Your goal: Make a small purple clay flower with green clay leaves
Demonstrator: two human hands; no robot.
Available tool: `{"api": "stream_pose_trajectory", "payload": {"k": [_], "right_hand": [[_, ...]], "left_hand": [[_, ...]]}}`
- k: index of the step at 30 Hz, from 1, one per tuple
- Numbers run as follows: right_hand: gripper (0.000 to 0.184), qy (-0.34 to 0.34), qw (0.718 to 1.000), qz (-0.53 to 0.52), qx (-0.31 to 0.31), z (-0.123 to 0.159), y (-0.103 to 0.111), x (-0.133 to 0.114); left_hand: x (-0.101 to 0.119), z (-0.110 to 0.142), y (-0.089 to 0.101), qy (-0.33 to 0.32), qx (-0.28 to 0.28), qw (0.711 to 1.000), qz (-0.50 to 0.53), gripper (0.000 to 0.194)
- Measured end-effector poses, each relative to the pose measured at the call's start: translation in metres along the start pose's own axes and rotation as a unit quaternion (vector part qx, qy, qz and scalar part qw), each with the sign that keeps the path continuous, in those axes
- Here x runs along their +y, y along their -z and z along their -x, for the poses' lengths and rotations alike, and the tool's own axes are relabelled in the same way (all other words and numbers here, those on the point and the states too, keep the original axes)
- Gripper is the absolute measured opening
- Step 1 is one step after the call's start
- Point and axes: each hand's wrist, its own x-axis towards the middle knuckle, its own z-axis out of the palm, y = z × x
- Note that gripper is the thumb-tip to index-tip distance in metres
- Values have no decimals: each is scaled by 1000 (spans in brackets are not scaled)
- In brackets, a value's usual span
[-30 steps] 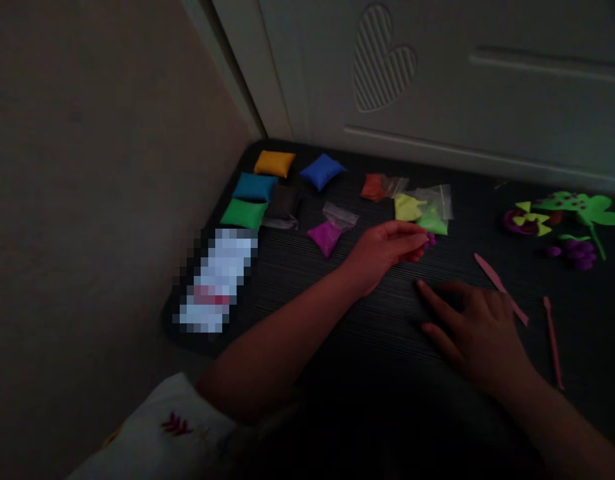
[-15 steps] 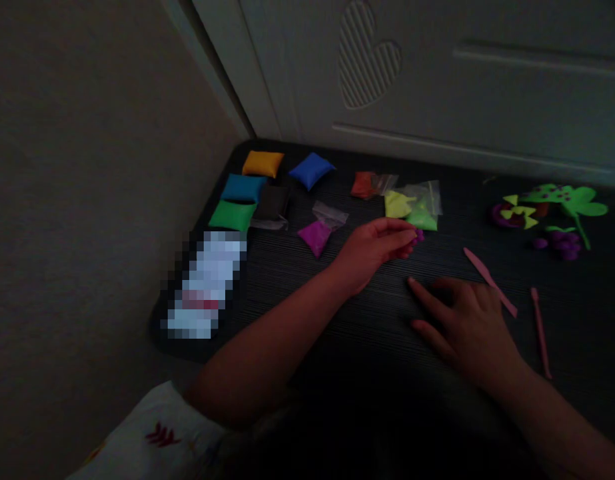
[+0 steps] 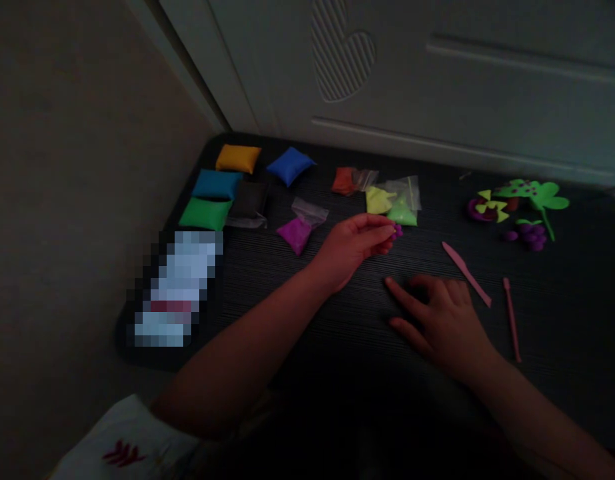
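Observation:
My left hand (image 3: 354, 247) is pinched on a small purple clay piece (image 3: 397, 231), held just above the dark table (image 3: 337, 320), close to the yellow clay bag (image 3: 378, 199) and the light green clay bag (image 3: 403, 212). My right hand (image 3: 440, 320) lies flat on the table with its fingers spread, holding nothing. A magenta clay bag (image 3: 296, 231) sits to the left of my left hand. Two pink modelling tools (image 3: 466, 273) (image 3: 511, 319) lie to the right of my right hand.
Orange (image 3: 237, 157), blue (image 3: 290, 165), teal (image 3: 216, 184), green (image 3: 204, 213), black (image 3: 250, 199) and red (image 3: 346, 180) clay bags lie at the back left. A green and purple clay figure (image 3: 520, 203) stands at the back right. A white cabinet door (image 3: 412, 80) rises behind the table.
The view has swung, so everything sits further left and lower in the frame. Both hands keep their poses; my left still pinches the purple piece.

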Motion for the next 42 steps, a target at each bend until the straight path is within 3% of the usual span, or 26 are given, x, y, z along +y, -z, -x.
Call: {"api": "stream_pose_trajectory", "payload": {"k": [4,8,19,23,27,31,35,39,42], "right_hand": [[52,-26,999,14,15,0,-1,1],[50,7,1000,3,8,-1,-1,1],[53,-30,1000,8,3,-1,-1,0],[53,-2,1000,-1,-12,-2,0,-1],[55,-32,999,5,0,-2,1,-1],[52,-1,1000,0,-9,-2,1,0],[54,-37,999,22,8,-2,-1,1],[53,2,1000,11,-2,-1,-1,0],[55,-17,1000,13,7,-2,-1,1]], "left_hand": [[0,0,0,4,0,1000,0,12],[1,1,0,2,0,1000,-2,11],[1,1,-1,-2,-2,1000,1,10],[1,1,-1,1,1,1000,-3,10],[1,1,-1,2,-2,1000,1,10],[2,1,-2,4,-3,1000,3,10],[3,1,-3,9,10,1000,2,9],[3,1,-3,9,3,1000,6,9],[2,1,-2,7,5,1000,5,9]]}}
